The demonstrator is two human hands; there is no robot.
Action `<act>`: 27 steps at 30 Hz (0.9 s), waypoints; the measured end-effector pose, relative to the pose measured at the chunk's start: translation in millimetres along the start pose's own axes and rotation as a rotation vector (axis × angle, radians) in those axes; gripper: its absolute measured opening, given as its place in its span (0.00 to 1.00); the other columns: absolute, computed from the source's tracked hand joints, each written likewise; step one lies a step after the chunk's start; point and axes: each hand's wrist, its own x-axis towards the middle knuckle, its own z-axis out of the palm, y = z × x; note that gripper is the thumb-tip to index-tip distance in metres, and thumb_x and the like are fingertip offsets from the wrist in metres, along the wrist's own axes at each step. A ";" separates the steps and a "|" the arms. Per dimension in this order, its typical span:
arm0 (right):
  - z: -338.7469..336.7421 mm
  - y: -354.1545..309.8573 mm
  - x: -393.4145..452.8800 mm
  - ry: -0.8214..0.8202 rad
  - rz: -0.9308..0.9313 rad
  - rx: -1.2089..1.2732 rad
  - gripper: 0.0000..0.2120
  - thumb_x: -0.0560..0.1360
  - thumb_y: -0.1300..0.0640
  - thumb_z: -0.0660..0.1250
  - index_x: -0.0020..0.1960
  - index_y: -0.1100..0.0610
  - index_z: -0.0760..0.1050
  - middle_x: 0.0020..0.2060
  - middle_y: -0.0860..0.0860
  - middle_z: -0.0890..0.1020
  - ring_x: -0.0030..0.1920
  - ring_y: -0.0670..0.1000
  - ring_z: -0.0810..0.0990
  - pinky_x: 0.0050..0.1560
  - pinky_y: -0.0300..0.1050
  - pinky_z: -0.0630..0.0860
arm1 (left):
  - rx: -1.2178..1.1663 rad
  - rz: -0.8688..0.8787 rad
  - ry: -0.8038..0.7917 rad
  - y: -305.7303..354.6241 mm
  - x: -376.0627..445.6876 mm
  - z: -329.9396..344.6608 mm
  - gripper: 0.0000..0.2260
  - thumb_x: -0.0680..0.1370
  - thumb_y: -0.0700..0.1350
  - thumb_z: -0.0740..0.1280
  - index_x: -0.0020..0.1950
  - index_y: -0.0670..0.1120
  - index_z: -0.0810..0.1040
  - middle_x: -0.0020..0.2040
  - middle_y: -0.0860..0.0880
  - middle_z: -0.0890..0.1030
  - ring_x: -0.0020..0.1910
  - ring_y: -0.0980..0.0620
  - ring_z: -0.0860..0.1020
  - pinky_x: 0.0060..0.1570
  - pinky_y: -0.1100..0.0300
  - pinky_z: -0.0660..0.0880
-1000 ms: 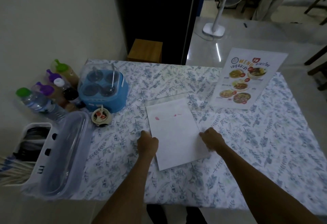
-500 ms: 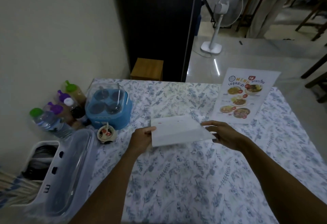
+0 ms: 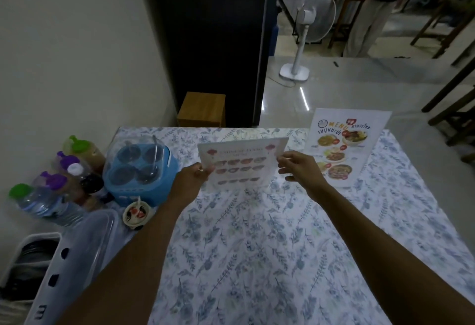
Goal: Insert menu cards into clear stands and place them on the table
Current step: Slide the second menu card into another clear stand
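Both arms reach forward; the left hand [image 3: 191, 180] and right hand [image 3: 299, 168] pinch the menu card's [image 3: 241, 165] side edges, each grip closed on it, upright over open bench [image 3: 257, 247] cloth.

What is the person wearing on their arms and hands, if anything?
Nothing that shows. Both forearms are bare up to the frame's bottom edge, with no sleeves in view. The left hand and right hand carry no gloves, and no watch, bracelet or ring can be made out.

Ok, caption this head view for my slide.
Both hands, left and right, hold a menu card upright over the floral table.
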 end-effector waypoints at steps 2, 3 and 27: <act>5.8 1.1 11.4 0.049 -0.026 -0.043 0.09 0.78 0.51 0.69 0.53 0.55 0.83 0.45 0.55 0.86 0.47 0.54 0.86 0.44 0.47 0.81 | 0.007 -0.019 0.011 7.3 9.1 1.6 0.21 0.78 0.62 0.64 0.49 0.44 0.81 0.45 0.45 0.85 0.44 0.45 0.82 0.46 0.50 0.76; 8.1 1.3 16.8 0.072 -0.034 -0.074 0.10 0.79 0.50 0.68 0.54 0.55 0.82 0.45 0.54 0.86 0.46 0.54 0.86 0.44 0.47 0.82 | 0.020 -0.022 0.020 11.0 12.8 1.6 0.20 0.79 0.61 0.64 0.48 0.44 0.80 0.44 0.45 0.85 0.43 0.45 0.82 0.44 0.52 0.75; 34.7 6.5 78.8 0.193 -0.076 -0.350 0.09 0.81 0.48 0.63 0.55 0.52 0.76 0.45 0.52 0.86 0.40 0.48 0.85 0.44 0.58 0.85 | 0.212 -0.121 0.074 9.8 72.5 7.9 0.14 0.78 0.62 0.63 0.43 0.53 0.76 0.40 0.53 0.84 0.44 0.46 0.83 0.51 0.45 0.80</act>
